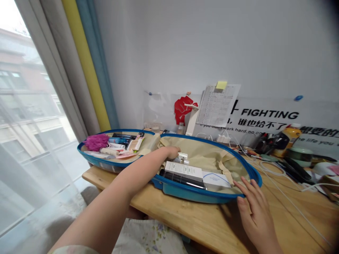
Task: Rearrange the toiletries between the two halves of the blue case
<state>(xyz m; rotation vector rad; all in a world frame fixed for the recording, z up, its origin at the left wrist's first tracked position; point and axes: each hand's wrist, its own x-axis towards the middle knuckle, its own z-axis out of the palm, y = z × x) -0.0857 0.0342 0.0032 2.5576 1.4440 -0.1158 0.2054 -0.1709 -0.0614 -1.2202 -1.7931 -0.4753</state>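
Observation:
A blue clamshell case lies open on a wooden desk, with a beige lining in both halves. My left hand reaches into the right half, fingers curled round a small clear bottle. Just below it lie a white box, a black box and a white carton with a blue arc. My right hand rests flat on the desk, fingertips against the case's blue rim, fingers stretched out. The left half holds a purple puff, tubes and small packets.
Cables, an orange drink bottle, a green bowl and dark clutter fill the desk's right side. Papers with a yellow note and a "FIGHTING" poster hang on the wall. A window with curtains stands left.

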